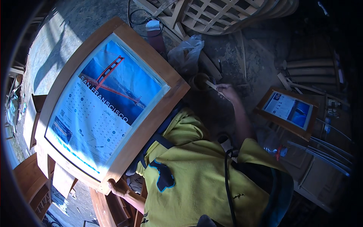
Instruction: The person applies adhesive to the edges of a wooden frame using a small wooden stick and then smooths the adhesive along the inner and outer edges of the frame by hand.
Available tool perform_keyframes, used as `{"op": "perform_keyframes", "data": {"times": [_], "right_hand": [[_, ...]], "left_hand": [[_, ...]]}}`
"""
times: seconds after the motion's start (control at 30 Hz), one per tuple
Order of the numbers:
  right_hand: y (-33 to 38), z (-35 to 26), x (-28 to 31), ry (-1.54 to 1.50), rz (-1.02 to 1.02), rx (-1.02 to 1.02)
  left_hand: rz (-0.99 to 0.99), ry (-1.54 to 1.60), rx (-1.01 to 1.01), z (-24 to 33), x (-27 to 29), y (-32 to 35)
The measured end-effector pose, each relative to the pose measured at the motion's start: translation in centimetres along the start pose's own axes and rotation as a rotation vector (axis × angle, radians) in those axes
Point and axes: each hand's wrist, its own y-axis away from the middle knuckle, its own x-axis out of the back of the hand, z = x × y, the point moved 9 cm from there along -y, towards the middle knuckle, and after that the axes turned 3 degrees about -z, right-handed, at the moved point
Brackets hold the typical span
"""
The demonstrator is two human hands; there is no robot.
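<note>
Grey floor (90,22), right hand (227,91) outstretched, holding stick (210,84)

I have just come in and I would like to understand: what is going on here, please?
The person's left hand grips the near corner of a large wooden frame, in which a calendar sheet shows. The right hand holds a pale, flat stick, its far end at a round container; whether it is a brush, I cannot tell. A smaller wooden frame with a printed sheet lies off to the right, untouched.
</note>
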Motion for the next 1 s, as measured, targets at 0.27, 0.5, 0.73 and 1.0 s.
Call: {"op": "perform_keyframes", "data": {"times": [0.27,0.5,0.73,1.0], "right_hand": [[5.6,-14.2,-2.2,-0.214,-0.251,0.297],[23.3,-36.8,-21.3,0.287,-0.585,1.083],[39.4,-40.9,-44.2,0.737,-0.782,1.751],[43.3,-40.5,-51.7,0.994,-0.551,1.992]], "left_hand": [[0.039,0.022,-0.003,0.4,-2.1,2.8],[0.125,0.065,-0.048,-0.1,-8.0,2.1],[0.185,0.127,-0.115,0.2,-9.0,2.7],[0.102,0.077,-0.1,1.7,-11.3,2.5]]}}
